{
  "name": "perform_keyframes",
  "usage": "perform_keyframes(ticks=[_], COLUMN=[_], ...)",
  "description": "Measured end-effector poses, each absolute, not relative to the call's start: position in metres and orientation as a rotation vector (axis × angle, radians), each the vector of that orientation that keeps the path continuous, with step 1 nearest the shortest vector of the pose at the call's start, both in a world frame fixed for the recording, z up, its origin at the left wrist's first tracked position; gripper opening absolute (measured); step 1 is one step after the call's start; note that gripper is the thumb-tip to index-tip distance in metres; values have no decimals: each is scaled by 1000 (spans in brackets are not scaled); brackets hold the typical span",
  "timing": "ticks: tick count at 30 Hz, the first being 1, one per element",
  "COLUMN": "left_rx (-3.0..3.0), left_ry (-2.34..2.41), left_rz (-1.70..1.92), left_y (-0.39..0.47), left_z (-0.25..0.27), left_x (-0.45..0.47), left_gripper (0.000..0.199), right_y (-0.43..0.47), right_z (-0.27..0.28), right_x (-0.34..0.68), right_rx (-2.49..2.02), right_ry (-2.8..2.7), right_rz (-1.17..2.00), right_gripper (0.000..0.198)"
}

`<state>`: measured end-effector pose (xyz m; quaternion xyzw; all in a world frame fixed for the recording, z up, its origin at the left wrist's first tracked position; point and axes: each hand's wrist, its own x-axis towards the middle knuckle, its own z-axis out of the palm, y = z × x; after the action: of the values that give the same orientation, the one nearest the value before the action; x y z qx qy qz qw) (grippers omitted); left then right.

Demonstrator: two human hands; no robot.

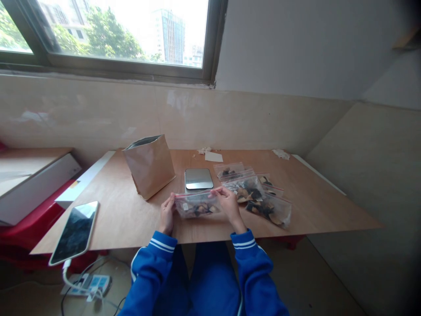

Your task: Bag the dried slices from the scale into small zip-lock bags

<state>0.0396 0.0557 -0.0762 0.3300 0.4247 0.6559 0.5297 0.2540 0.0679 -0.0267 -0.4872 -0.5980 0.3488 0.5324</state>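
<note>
Centrally, a clear zip bag with a red strip along its mouth lies flat on the plywood table, near its front edge, just in front of the small scale; dark and tan dried pieces show through the plastic. The left hand pinches the bag's left end, fingers closed on the corner; the right hand pinches the top right of the strip between thumb and fingertips; both hands are in contact, neither is spread.

Judgement on technique: the seal looks to be the matter in hand; it would go best with the bag kept flat, the left end anchored, and the pinch run along the strip end to end without skipping; contents are better kept low, away from the mouth, so no piece lodges in the track; whether the strip is already closed along its length cannot be told.

Counts: one bag in hand; to its right a heap of filled bags, overlapping, seemingly four, though the overlap makes the number uncertain; one scale, platform bare; one brown paper pouch, upright, mouth open, left of the scale; one phone at the table's left front corner, face up, screen dark; two scraps of white crumpled paper and one card by the far edge; one power strip on the floor below.
</note>
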Motion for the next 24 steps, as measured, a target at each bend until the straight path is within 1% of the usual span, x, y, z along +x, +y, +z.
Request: perform_keyframes(ticks=[2,5,9,12,14,16,18,19,21,22,24], left_rx=[914,1018,1037,1048,1076,1140,1242,1300,1392,1416,1381], left_ry=[1052,1079,1090,1097,1132,1248,1471,1607,1891,2014,2260], left_rz=[1547,1536,1525,1530,1562,1656,1798,1864,1945,1956,1914], left_y=[54,52,52,53,52,52,51,51,53,55,61], left_z=[-75,-73,-72,-75,-77,-78,-78,-78,-78,-78,-78], left_x=[39,38,38,38,38,36,30,25,9,-2,-26], left_gripper=[42,38,35,33,30,26,24,26,36,46,73], right_y=[72,84,104,110,108,104,99,97,94,94,94], right_z=[-24,-22,-28,-35,-40,-47,-56,-61,-71,-75,-81], right_x=[272,313,369,385,380,367,354,349,343,343,343], right_rx=[-1176,-1285,-1508,-1646,-1624,-1592,-1601,-1618,-1656,-1673,-1696], right_ry=[-1234,-1043,-1059,-1142,-1216,-1327,-1464,-1537,-1657,-1688,-1700], right_rz=[820,652,415,0,-274,-403,-430,-427,-419,-419,-430], right_gripper=[44,50,55,48,39,35,34,33,33,34,35])
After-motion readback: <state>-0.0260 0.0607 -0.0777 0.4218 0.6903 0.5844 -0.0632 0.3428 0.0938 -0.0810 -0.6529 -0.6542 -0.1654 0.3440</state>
